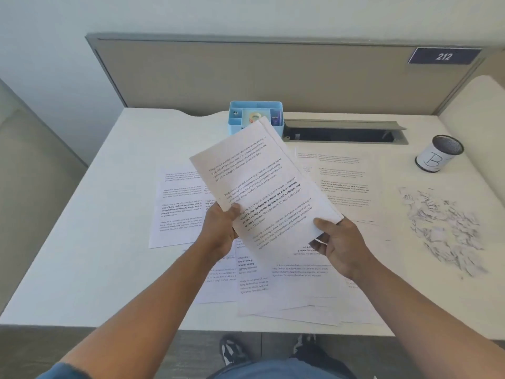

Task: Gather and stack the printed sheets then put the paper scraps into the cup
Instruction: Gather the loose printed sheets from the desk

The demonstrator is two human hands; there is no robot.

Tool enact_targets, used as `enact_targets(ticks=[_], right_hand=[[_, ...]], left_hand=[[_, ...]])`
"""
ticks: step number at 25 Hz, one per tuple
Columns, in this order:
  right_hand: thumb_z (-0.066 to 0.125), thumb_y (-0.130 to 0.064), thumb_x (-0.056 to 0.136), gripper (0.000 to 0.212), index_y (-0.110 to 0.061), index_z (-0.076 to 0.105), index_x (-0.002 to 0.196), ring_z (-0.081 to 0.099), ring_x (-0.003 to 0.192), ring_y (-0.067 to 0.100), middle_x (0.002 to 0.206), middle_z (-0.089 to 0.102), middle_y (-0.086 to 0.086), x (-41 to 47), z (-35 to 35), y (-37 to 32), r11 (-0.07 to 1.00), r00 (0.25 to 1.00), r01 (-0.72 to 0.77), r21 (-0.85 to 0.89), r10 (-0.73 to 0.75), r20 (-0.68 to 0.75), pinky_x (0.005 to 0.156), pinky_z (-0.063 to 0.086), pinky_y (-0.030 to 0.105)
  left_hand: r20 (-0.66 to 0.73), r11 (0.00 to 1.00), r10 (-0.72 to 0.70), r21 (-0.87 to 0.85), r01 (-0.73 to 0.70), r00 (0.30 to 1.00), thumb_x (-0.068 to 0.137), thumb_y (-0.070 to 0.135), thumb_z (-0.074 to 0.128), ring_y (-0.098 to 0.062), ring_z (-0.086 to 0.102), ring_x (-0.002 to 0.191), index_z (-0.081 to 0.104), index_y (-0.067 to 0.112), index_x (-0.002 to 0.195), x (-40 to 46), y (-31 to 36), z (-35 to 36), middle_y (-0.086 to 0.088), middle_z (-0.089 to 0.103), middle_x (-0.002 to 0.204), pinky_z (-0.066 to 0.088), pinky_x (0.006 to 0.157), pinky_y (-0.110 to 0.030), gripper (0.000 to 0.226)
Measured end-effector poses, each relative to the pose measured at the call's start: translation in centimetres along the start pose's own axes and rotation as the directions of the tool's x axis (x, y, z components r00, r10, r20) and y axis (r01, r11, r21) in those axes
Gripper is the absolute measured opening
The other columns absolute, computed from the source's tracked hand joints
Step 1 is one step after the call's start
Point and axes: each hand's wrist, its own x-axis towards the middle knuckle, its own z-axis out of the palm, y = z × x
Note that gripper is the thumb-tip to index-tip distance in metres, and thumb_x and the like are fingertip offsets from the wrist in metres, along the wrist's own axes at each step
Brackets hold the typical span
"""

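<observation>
Matt paper sheets (262,187) over a smooth white desk (82,269).

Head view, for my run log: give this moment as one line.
stage: gathering | hands: left, right hold sheet stack | loose sheets on desk | scraps untouched | cup upright

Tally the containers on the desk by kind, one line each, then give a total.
Blue desk organiser: 1
Cup marked B: 1
Total: 2
</observation>
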Motion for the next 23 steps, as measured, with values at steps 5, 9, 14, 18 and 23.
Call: enact_targets(ticks=[5, 9, 14, 18, 23], right_hand=[[0.065, -0.009, 0.095, 0.029, -0.007, 0.068, 0.124, 0.067, 0.087, 0.027, 0.117, 0.073, 0.018, 1.7, -4.9, -3.8, 0.977, 0.993, -0.066, -0.203, 0.085, 0.083, 0.072, 0.057, 0.036], [0.065, -0.010, 0.097, 0.028, -0.006, 0.069, 0.124, 0.072, 0.107, 0.036, 0.119, 0.074, 0.016, 2.5, -8.1, -5.5, 0.958, 0.963, -0.118, -0.263, 0.175, 0.203, 0.089, 0.059, 0.047], [0.065, -0.001, 0.095, 0.029, -0.007, 0.069, 0.123, 0.073, 0.109, 0.031, 0.119, 0.075, 0.011, 4.5, -12.8, -6.7, 0.947, 0.930, -0.158, -0.280, 0.238, 0.280, 0.094, 0.058, 0.047], [0.065, 0.000, 0.095, 0.032, -0.007, 0.068, 0.126, 0.072, 0.109, 0.032, 0.120, 0.075, 0.012, 7.2, -15.6, -6.7, 0.952, 0.949, -0.160, -0.262, 0.221, 0.226, 0.099, 0.055, 0.051], [0.065, 0.001, 0.094, 0.032, -0.009, 0.069, 0.125, 0.071, 0.110, 0.034, 0.119, 0.075, 0.011, 9.8, -17.9, -6.8, 0.968, 0.970, -0.177, -0.180, 0.202, 0.132, 0.092, 0.057, 0.050]], left_hand=[[0.137, 0.981, -0.036, 0.196, 0.009, 0.990, 0.107, 0.009, 0.050, -0.031, 0.072, 0.113, 0.061, 0.016, 0.133, 1.0, 0.2, 1.9, -0.006, 0.074, 0.125, 0.061, 0.087, -0.052, 0.029], [0.196, 0.952, -0.126, 0.300, 0.062, 0.972, 0.107, 0.007, 0.051, -0.035, 0.070, 0.115, 0.061, 0.009, 0.134, 1.6, -1.3, 6.2, -0.012, 0.073, 0.126, 0.057, 0.094, -0.060, 0.029], [0.157, 0.920, -0.211, 0.366, 0.141, 0.965, 0.106, 0.007, 0.054, -0.034, 0.072, 0.112, 0.063, 0.009, 0.129, 1.6, -4.0, 11.1, -0.013, 0.074, 0.122, 0.059, 0.093, -0.053, 0.025], [-0.176, 0.890, -0.101, 0.424, 0.168, 0.979, 0.099, 0.007, 0.064, -0.021, 0.074, 0.091, 0.063, 0.008, 0.122, 1.6, -6.1, 12.2, -0.008, 0.076, 0.105, 0.062, 0.081, -0.035, 0.023], [-0.424, 0.697, 0.033, 0.659, 0.283, 0.905, 0.092, 0.022, 0.076, -0.012, 0.057, 0.098, 0.054, 0.010, 0.139, 1.8, -8.6, 10.3, -0.006, 0.058, 0.136, 0.048, 0.078, -0.030, 0.053]])
